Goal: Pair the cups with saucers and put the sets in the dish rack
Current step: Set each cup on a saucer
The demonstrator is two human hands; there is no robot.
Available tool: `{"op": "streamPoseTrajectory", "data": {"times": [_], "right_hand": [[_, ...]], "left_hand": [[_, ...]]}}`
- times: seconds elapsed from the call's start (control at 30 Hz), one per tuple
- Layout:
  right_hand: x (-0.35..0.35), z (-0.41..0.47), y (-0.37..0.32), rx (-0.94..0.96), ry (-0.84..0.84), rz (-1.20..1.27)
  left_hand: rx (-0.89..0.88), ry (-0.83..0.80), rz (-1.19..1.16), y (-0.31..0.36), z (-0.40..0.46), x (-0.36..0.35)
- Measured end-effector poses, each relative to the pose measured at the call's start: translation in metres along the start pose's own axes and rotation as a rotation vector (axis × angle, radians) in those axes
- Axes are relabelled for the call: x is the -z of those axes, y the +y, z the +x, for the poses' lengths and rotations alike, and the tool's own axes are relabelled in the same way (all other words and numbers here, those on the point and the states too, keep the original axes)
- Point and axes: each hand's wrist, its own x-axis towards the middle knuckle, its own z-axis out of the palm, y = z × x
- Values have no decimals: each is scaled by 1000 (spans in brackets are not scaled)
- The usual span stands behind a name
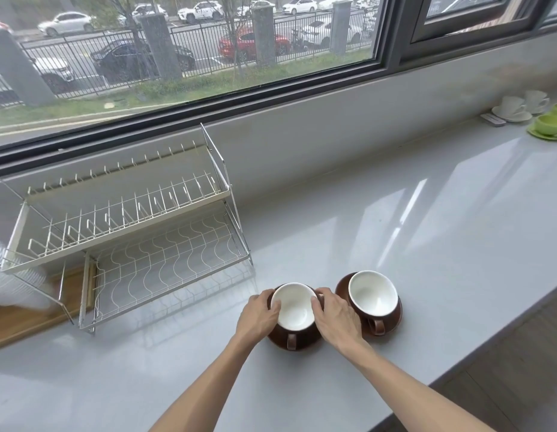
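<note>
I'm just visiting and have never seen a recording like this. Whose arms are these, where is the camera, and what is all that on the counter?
No machine here: a person wears one camera on the head, looking down at both bare hands. The left hand and right hand grip the near brown cup from either side; it sits on a brown saucer. Beside it stands a second brown cup on its own saucer, untouched. To the left is an empty two-tier wire dish rack on the grey counter. Far right, white cups and green cups wait on saucers.
</note>
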Motion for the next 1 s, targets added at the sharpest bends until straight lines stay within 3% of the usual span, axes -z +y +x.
{"op": "streamPoseTrajectory", "data": {"times": [0.13,0.57,1.0], "right_hand": [[-3,-1,4,22,31,-20],[-8,-1,4,-118,-127,111],[-8,-4,-19,-105,-174,108]], "left_hand": [[16,-48,-99,-6,0,-2],[47,-46,-404,-20,1,-3],[112,-21,-457,-32,-8,16]]}}
